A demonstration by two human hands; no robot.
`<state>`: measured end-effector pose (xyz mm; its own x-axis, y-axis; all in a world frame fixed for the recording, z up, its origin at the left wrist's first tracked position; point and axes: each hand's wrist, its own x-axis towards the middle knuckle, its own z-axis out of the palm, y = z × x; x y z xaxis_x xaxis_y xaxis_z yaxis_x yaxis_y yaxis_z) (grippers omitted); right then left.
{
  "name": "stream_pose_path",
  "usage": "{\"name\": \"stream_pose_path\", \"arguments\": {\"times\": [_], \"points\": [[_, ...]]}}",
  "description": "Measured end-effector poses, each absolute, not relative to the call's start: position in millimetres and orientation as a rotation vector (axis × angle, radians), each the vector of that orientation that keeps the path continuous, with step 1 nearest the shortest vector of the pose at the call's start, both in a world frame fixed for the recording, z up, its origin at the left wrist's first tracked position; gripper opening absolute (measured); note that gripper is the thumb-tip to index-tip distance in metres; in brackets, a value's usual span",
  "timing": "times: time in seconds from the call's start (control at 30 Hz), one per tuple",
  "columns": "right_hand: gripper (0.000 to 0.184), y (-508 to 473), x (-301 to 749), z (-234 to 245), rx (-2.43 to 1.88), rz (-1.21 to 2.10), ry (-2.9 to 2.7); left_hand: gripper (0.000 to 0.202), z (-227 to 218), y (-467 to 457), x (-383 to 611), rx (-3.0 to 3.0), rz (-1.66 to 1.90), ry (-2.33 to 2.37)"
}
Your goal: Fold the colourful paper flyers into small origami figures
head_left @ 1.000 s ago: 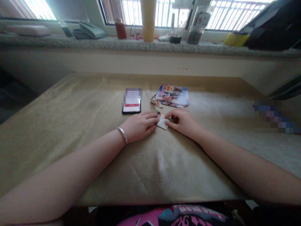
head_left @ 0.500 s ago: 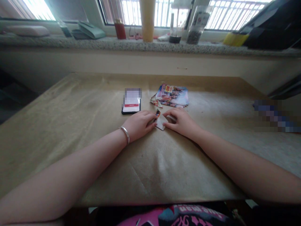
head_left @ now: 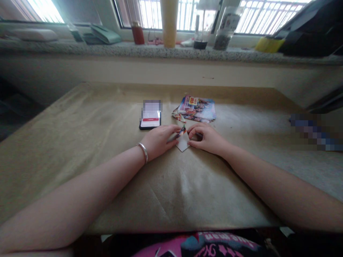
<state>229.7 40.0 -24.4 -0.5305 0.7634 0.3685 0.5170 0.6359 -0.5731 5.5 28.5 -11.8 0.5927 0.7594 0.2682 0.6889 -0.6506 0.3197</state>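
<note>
A small folded piece of paper [head_left: 182, 142], white with a coloured printed corner, lies on the brown paper-covered table [head_left: 107, 142]. My left hand [head_left: 159, 141], with a silver bracelet on its wrist, pinches the paper's left edge with curled fingers. My right hand [head_left: 207, 137] pinches the right edge, its fingertips pressed together at the top fold. The two hands nearly meet over the paper, which points a white corner toward me.
Just behind the hands lie a stack of colourful printed sheets [head_left: 197, 108], a small folded scrap [head_left: 179, 117] and a phone [head_left: 150, 117]. A stone window ledge [head_left: 160, 51] carries a red cup, bottles, a jar and boxes. A blurred item [head_left: 316, 132] sits at right.
The paper has been turned between my fingers; its white corner now points toward me. Both hands shifted slightly closer together.
</note>
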Motion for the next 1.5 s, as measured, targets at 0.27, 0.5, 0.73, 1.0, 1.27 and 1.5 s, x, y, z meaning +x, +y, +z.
{"name": "stream_pose_path", "arguments": {"times": [0.27, 0.5, 0.73, 1.0, 1.27, 1.5], "points": [[0.011, 37.6, 229.2, -25.5, -0.973, 0.453, -2.274, 0.038, -13.1, 28.0, 5.0, 2.613, 0.589, 1.151], [0.009, 36.7, 228.8, -19.6, -0.850, 0.305, -2.367, 0.014, -16.6, 34.4, 2.1, 2.785, 0.736, 0.972], [0.006, 35.7, 230.3, -20.7, -0.849, 0.215, -2.442, 0.013, -14.1, 36.1, 1.2, 2.860, 0.653, 0.934], [0.019, 29.8, 232.2, -15.7, -0.779, 0.153, -2.552, 0.020, -12.5, 32.9, -1.7, 2.986, 0.629, 0.868], [0.020, 29.0, 231.8, -13.4, -0.739, 0.102, -2.580, 0.027, -11.4, 29.7, -4.2, 3.115, 0.530, 0.848], [0.021, 28.4, 233.1, -11.9, -0.749, 0.112, -2.608, 0.026, -7.0, 25.8, -3.0, 3.141, 0.506, 0.811]]}}
